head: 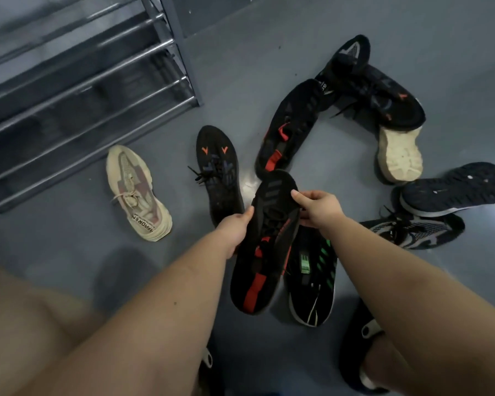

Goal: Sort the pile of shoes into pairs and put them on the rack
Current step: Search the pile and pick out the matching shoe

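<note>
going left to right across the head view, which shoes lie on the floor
beige sneaker → black shoe with orange chevrons → black shoe with red strap → upturned cream sole → upturned dark sole

Looks like the entryway or a shoe corner of somebody's home, not a shop or a workplace. The floor (240,81) is plain smooth grey with a slight sheen and a dark wall strip along the far edge. At the far left corner of the floor stands a metal-bar shoe rack (77,90), the cheap tube kind you keep by a door. Worn sneakers are scattered about: a beige one (137,192) near the rack's front edge, and black ones (363,81) heaped toward the far right, one flipped with its dirty pale sole (399,155) up. Nothing has tags or boxes; the person is in sandals (360,347) with bare legs.
</note>
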Demonstrator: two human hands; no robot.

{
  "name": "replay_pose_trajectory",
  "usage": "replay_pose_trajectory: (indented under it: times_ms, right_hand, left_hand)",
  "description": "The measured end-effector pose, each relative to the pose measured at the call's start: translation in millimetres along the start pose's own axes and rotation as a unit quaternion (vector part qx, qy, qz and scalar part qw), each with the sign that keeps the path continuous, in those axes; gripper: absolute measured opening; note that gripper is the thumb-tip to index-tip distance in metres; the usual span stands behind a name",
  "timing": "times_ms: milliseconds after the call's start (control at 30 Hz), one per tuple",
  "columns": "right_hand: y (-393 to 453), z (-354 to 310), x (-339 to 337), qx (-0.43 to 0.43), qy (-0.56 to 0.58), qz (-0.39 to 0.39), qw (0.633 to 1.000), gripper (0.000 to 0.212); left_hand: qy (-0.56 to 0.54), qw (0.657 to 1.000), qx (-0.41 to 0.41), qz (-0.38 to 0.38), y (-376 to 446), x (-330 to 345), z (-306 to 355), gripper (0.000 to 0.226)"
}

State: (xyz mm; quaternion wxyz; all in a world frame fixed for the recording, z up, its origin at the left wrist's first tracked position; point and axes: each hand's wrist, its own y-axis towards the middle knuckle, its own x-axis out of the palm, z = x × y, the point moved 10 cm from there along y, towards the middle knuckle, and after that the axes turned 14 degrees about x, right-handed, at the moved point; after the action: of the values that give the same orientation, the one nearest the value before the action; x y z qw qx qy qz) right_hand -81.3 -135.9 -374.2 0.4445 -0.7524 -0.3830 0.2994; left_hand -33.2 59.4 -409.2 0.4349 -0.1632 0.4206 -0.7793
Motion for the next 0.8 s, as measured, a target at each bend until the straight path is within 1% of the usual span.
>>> replay_pose_trajectory:
  times_ms: [100, 267, 400, 433, 467, 533, 600, 700, 800]
  right_hand:
    - [11.2, 8.9, -2.1, 0.011, 0.007, 0.012, 1.0, 0.016]
    - [26.2, 13.7, 7.1, 0.011, 0.03, 0.001, 0.999, 0.015]
    - [37.7, 12.5, 7.0, 0.0, 0.01, 0.026, 1.0, 0.012]
    - [40.5, 12.9, 6.3, 0.0, 0.004, 0.032, 0.999, 0.016]
    - [43.1, 14.1, 6.0, 0.002, -0.004, 0.036, 0.999, 0.025]
    - [47.8, 17.0, 7.2, 0.004, -0.03, 0.04, 0.999, 0.038]
    - [51.9, 19.2, 11.3, 0.002, -0.067, 0.037, 0.997, 0.046]
    - [48.5, 14.9, 16.2, 0.002, -0.087, 0.032, 0.996, 0.051]
    - [40.5, 10.6, 14.7, 0.012, -0.084, 0.028, 0.996, 0.055]
  left_hand:
    - [-0.013, 1.0, -0.014, 0.02, 12.9, 2.2, -14.4, 0.065]
    - [-0.035, 0.995, -0.054, 0.076, 9.9, -4.1, -15.3, 0.073]
    - [-0.052, 0.994, -0.063, 0.078, 33.5, 2.0, -31.3, 0.078]
    - [-0.048, 0.993, -0.064, 0.081, 45.9, 3.5, -40.7, 0.077]
    - [-0.043, 0.994, -0.063, 0.083, 49.2, 4.6, -42.0, 0.078]
    - [-0.018, 0.995, -0.062, 0.081, 35.3, 5.9, -26.7, 0.08]
    - [0.026, 0.997, -0.052, 0.06, 22.6, 11.0, -9.4, 0.07]
    - [0.087, 0.995, -0.041, 0.038, 19.5, 18.2, 0.6, 0.057]
    - [0.154, 0.988, -0.011, 0.025, 14.1, 21.6, 14.1, 0.055]
